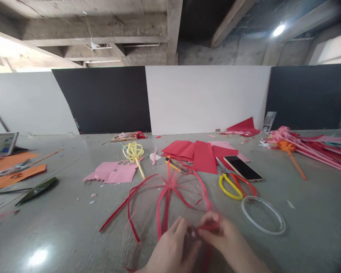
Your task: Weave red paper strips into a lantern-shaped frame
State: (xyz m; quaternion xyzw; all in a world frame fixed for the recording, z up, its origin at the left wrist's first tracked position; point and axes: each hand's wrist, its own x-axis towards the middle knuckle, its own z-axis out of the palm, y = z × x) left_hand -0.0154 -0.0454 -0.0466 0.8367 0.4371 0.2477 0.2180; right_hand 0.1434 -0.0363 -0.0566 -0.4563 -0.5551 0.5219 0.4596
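Note:
My right hand [223, 235] pinches the end of a red paper strip [204, 185], low in the middle of the head view. Close beside it, my left hand [172, 246] has its fingers curled together near the same strip end; a small whitish spot shows between the hands. Blur hides what the left fingers grip. The strip belongs to a star-shaped bundle of red paper strips [169, 185], joined at the centre, with its arms arching and spreading over the table. Behind the bundle lies a yellow utility knife [174, 165].
Right of the hands lie scissors [231, 185], a phone [242, 168] and a white ring [246, 212]. Red paper [204, 157], pink paper [113, 172] and a yellow paper-strip ball on a stick [134, 152] lie farther back. Orange sheets [31, 176] and a green leaf-like piece [39, 189] are left.

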